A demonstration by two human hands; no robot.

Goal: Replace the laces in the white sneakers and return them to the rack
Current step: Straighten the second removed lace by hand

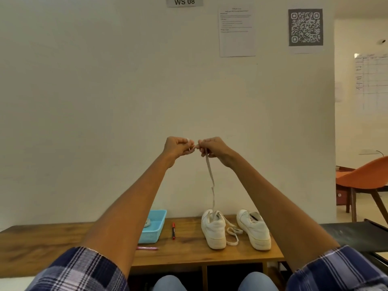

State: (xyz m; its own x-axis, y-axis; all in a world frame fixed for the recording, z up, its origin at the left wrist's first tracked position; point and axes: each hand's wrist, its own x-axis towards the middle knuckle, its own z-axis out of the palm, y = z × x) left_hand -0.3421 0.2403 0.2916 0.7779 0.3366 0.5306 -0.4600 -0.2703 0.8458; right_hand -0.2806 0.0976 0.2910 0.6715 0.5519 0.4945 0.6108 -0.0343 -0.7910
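Note:
Two white sneakers stand on the wooden rack top [189,255]: the left sneaker [213,229] and the right sneaker [255,229]. A white lace [211,177] runs up from the left sneaker to my raised hands. My left hand [178,147] and my right hand [212,147] are held high, close together, both pinching the lace's upper end. Another stretch of lace [232,236] lies looped on the rack between the two sneakers.
A blue plastic basket [153,227] sits left of the sneakers, partly behind my left forearm. A red marker [173,231] lies beside it and a pink pen [147,248] near the front edge. An orange chair [365,179] stands at the right.

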